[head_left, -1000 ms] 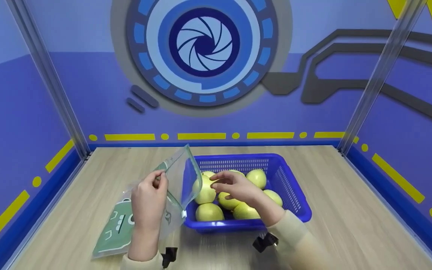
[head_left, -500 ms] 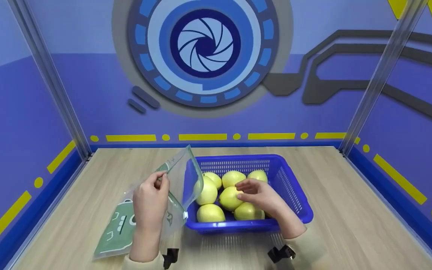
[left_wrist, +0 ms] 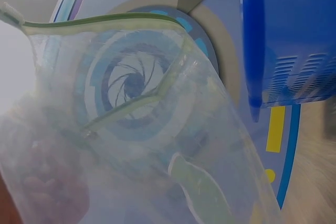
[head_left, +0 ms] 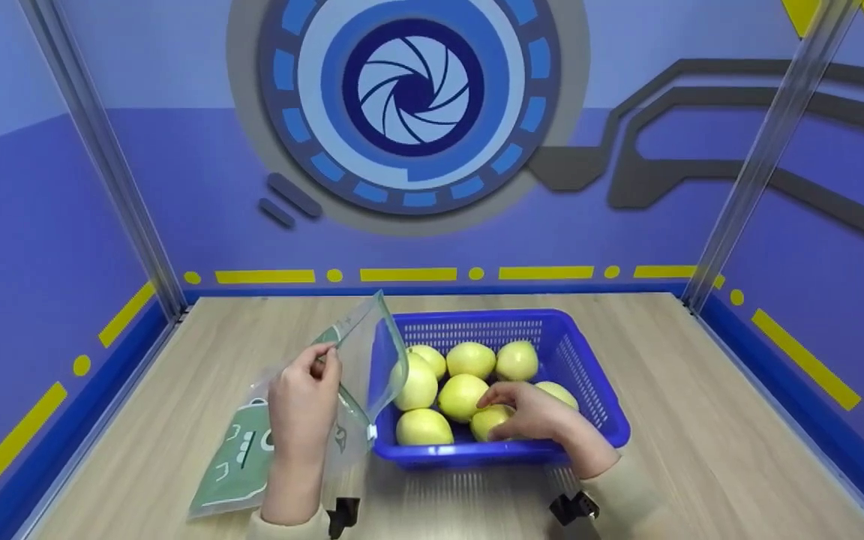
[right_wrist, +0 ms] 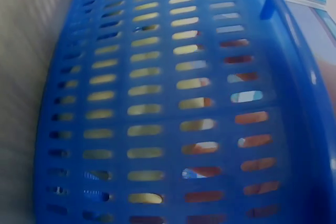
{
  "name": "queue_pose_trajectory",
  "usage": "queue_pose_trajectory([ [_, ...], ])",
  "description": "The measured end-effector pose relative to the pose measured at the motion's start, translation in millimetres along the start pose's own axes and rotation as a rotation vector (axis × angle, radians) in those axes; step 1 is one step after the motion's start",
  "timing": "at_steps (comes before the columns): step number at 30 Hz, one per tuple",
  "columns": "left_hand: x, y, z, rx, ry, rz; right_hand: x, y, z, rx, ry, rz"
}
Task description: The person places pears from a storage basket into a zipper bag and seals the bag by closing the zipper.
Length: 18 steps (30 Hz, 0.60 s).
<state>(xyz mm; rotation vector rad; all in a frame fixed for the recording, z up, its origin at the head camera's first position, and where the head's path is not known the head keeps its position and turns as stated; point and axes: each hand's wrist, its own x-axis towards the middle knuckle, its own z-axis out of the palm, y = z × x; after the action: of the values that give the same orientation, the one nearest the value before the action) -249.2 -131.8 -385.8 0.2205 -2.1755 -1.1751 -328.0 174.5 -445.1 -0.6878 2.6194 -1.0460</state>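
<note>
My left hand [head_left: 304, 405] pinches the edge of a clear zip bag [head_left: 368, 364] by its green-lined mouth. The mouth gapes toward the basket and overlaps its left rim. A white slider sits at its lower corner, and a green printed part shows left of my wrist. In the left wrist view, the see-through bag [left_wrist: 142, 156] covers most of the picture. My right hand [head_left: 541, 412] is inside the blue basket [head_left: 469, 452], with fingers and thumb curled round a yellow-green fruit [head_left: 486, 424] at the front. The basket wall [right_wrist: 163, 103] hides most of this grip in the right wrist view.
Several more yellow-green fruits [head_left: 471, 361] lie in the basket, close around my right hand. The basket stands on a wooden table [head_left: 709, 420] enclosed by blue panels [head_left: 432, 247] at the back and both sides.
My right hand has moved right from the basket's left side, then down onto the front fruit, uncovering the fruits behind. My left hand keeps the bag in nearly the same place.
</note>
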Motion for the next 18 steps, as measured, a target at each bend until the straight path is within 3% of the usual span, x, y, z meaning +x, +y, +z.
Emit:
queue_pose_trajectory([
  [7, 1.9, -0.4, 1.0, 0.003, 0.012, 0.023, 1.6, 0.4, 1.2, -0.128, -0.048, -0.022],
  [18, 1.8, -0.9, 0.7, 0.000, -0.006, -0.002, 1.3, 2.1, 2.3, -0.096, -0.033, -0.032],
])
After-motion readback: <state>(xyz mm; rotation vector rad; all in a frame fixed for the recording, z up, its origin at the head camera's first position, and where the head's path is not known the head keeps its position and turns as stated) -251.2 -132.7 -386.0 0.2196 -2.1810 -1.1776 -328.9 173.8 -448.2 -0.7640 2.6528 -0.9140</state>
